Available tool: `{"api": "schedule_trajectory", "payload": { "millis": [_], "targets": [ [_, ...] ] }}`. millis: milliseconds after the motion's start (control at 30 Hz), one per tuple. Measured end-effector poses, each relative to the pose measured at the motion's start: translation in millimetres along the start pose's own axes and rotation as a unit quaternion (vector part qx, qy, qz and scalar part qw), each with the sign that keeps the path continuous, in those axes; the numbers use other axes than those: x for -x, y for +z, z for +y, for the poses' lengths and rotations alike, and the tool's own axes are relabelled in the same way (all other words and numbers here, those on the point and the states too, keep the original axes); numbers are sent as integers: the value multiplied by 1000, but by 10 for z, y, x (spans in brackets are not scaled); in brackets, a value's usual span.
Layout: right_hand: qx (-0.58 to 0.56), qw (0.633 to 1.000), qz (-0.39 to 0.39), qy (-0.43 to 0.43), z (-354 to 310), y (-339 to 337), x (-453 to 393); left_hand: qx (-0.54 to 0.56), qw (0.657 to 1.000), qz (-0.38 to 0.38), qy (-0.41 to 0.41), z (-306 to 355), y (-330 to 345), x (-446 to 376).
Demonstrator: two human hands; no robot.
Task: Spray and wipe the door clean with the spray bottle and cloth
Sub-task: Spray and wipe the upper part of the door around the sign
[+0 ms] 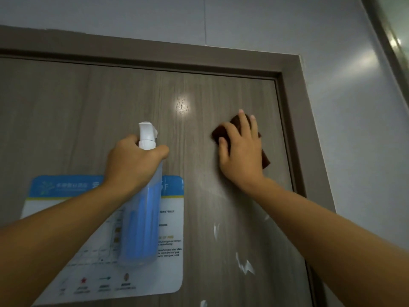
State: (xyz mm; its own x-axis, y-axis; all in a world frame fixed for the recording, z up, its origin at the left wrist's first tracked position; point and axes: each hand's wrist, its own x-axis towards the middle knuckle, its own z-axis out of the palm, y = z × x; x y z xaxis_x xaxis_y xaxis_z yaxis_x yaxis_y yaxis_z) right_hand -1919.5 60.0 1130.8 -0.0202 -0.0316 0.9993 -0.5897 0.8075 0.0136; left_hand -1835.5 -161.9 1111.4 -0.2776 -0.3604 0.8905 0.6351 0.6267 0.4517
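Observation:
A grey-brown wood-grain door (110, 103) fills the view. My left hand (132, 162) grips the neck of a translucent spray bottle (141, 222) holding blue liquid, its white nozzle pointing at the door. My right hand (241, 154) presses a dark brown cloth (222, 130) flat against the door's upper right part, fingers spread over it. A small patch of wet droplets (182, 106) shines on the door above and between my hands. White streaks (244, 265) mark the door lower down on the right.
A blue and white evacuation notice (170, 262) is stuck to the door behind the bottle. The brown door frame (294, 103) runs along the top and right side, with a pale grey wall (354, 129) beyond it.

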Motion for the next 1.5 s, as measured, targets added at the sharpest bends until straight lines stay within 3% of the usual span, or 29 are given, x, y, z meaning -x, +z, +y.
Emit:
{"api": "schedule_trajectory", "payload": {
  "millis": [100, 200, 267, 367, 500, 633, 733, 800, 867, 933, 1000, 1133, 1333, 1433, 1500],
  "targets": [
    [-1, 993, -35, -112, -136, 77, 248, -2, 1000, 0, 1, -9, -9, 5],
    [1, 947, -129, -295, 53, 4, 482, -9, 1000, 2, 7, -34, -17, -1],
    [11, 921, -170, -350, 272, -112, 473, -11, 1000, 2, 12, -56, -16, 1],
    [24, 944, -153, -293, 536, -283, 258, -4, 1000, -5, 18, -77, -16, 5],
    [15, 997, -33, -72, 551, -285, -146, -8, 1000, -6, 23, -67, -6, 6],
    [14, 994, 45, 94, 171, -51, -389, -15, 1000, 0, 21, -44, 28, 16],
    [-5, 998, 40, 47, -3, 40, -227, -23, 1000, 7, 18, -38, 43, 25],
    [-21, 996, -15, -87, 43, 13, 46, -34, 999, 8, 21, -27, 49, 30],
    [-15, 971, -84, -224, 233, -65, 306, -41, 999, 11, 23, -22, 55, 35],
    [-2, 954, -114, -277, 504, -177, 392, -43, 999, 11, 20, -24, 57, 30],
    [1, 968, -93, -235, 699, -266, 335, -42, 999, 8, 18, -27, 53, 17],
    [1, 998, -5, -67, 796, -284, -55, -42, 999, 13, 22, -55, 50, 17],
    [20, 986, 79, 144, 505, -156, -842, -33, 999, 13, 21, -78, 88, -7],
    [22, 988, 79, 131, 322, -79, -914, -26, 999, 18, 20, -76, 92, -2],
    [10, 998, 46, 40, 261, -31, -783, -23, 999, 20, 21, -80, 97, 0]
  ]
}}
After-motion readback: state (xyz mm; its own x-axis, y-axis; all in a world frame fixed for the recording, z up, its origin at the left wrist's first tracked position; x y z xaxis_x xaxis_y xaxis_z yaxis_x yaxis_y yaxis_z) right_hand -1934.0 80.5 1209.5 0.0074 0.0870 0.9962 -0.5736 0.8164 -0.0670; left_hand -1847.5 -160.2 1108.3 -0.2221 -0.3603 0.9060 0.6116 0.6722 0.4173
